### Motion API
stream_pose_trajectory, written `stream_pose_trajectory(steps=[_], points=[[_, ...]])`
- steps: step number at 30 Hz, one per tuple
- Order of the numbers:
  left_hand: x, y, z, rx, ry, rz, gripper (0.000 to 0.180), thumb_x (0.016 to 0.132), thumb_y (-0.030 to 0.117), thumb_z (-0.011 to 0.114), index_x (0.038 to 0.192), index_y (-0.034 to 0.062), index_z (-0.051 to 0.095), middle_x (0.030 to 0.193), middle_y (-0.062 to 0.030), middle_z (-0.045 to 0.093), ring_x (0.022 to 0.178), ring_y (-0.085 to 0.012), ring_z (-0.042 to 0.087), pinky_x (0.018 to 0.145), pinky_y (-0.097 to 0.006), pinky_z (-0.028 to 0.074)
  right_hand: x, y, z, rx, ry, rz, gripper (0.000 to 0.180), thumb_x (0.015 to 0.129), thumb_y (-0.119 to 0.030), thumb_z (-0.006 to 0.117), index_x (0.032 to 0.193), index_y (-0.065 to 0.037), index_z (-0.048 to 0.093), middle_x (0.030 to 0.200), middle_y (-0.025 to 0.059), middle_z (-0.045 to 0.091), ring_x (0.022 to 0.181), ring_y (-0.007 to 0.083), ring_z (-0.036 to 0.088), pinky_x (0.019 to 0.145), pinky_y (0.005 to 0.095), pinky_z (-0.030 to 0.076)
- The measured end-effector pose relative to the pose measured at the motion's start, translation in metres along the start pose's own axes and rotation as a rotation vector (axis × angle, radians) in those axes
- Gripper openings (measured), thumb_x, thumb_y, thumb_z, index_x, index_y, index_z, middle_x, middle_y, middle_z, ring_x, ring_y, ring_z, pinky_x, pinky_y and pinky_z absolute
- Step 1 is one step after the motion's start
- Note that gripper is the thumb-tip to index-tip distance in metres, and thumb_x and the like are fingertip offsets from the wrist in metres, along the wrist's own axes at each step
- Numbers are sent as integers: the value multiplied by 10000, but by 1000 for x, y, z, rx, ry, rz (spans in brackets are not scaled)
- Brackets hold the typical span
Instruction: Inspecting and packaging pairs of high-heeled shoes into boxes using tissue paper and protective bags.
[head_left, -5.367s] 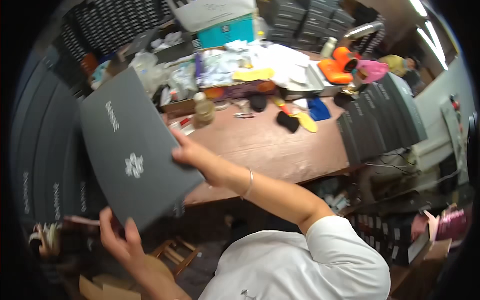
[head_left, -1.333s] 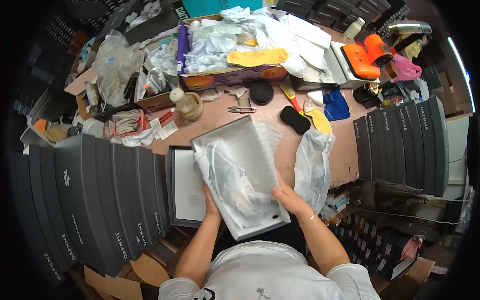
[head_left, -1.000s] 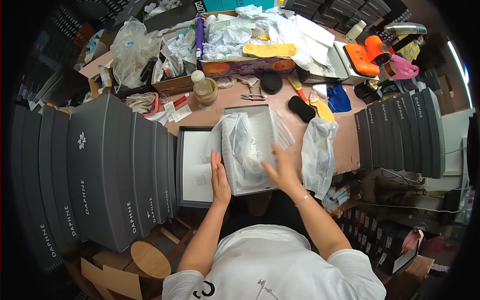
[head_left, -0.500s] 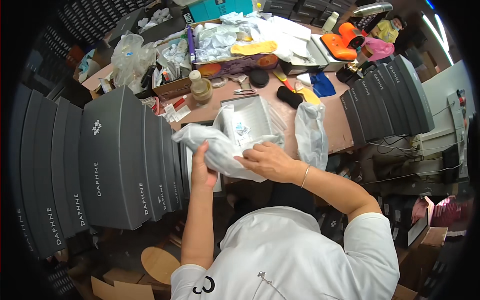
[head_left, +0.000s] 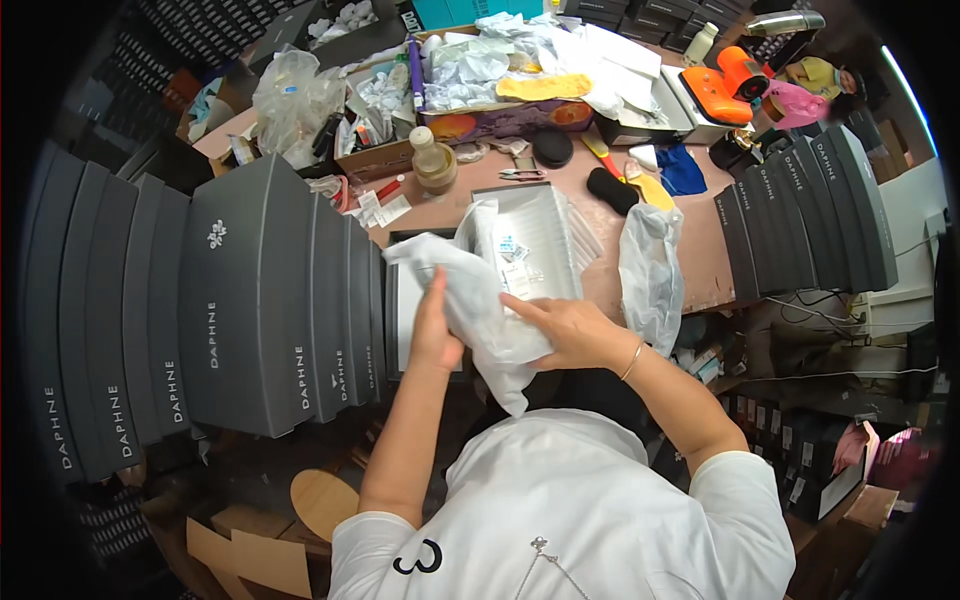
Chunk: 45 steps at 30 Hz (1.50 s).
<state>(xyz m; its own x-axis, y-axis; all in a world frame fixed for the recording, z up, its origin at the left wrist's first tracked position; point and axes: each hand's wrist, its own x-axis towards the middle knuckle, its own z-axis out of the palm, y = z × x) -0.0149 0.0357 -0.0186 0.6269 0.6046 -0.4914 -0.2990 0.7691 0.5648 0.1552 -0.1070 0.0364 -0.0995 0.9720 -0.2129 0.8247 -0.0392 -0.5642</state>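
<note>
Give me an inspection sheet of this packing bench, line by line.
Surface: brown table, crowded along its far edge.
Job's things: white wrapped bundle held above an open grey box; a loose clear bag lies to the right of it.
Clutter: scissors, small jar, black pouches, blue cloth, orange device, crumpled paper.
Grippers: left hand and right hand both grip the bundle.
Cables: wires hang below the table's right end.
Surroundings: rows of dark grey flat boxes on the left and the right; cardboard pieces on the floor.
</note>
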Motion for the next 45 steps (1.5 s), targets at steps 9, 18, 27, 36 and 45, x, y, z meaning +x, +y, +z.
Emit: stream_pose_trajectory(steps=[9, 18, 27, 36, 45], points=[[-47, -78, -7, 210, 39, 277, 538, 947, 204, 591, 1405, 40, 362, 1359, -105, 465, 1251, -237, 461, 1021, -372, 402, -6, -30, 68, 852, 351, 84, 452, 889, -302, 610, 1232, -13, 550, 1239, 221, 521, 1132, 324, 520, 968, 367, 408], [-51, -51, -37, 62, -267, 144, 466, 1024, 328, 407, 1384, 33, 378, 1307, -90, 507, 1169, -206, 524, 1009, -361, 420, 15, -33, -24, -258, 587, -108, 380, 826, -288, 690, 1148, -94, 630, 1389, 96, 467, 1375, 374, 295, 1090, 627, 159], [10, -51, -69, -267, -393, -154, 563, 968, 359, 456, 1418, 40, 342, 1323, -144, 501, 1172, -266, 534, 1015, -405, 436, -23, -9, -47, -154, 624, -14, 568, 726, -164, 754, 1244, -81, 536, 1284, 157, 508, 1166, 340, 497, 1019, 521, 330], [-14, 40, -11, -132, 326, 382, 436, 980, 346, 429, 1278, 34, 491, 1215, -106, 569, 1130, -263, 542, 1005, -444, 408, -29, 101, 10, 606, 310, 377, 453, 817, -282, 733, 1122, 3, 557, 792, 137, 648, 636, 228, 627, 595, 299, 494], [30, 37, -47, 2176, -51, 306, 717, 744, 119, 721, 1378, 2, 408, 1336, -257, 467, 1264, -402, 433, 1085, -457, 317, -38, 111, -15, 1094, 456, 479, 380, 871, -305, 697, 1032, 14, 568, 713, 23, 584, 517, 72, 522, 491, 221, 437]])
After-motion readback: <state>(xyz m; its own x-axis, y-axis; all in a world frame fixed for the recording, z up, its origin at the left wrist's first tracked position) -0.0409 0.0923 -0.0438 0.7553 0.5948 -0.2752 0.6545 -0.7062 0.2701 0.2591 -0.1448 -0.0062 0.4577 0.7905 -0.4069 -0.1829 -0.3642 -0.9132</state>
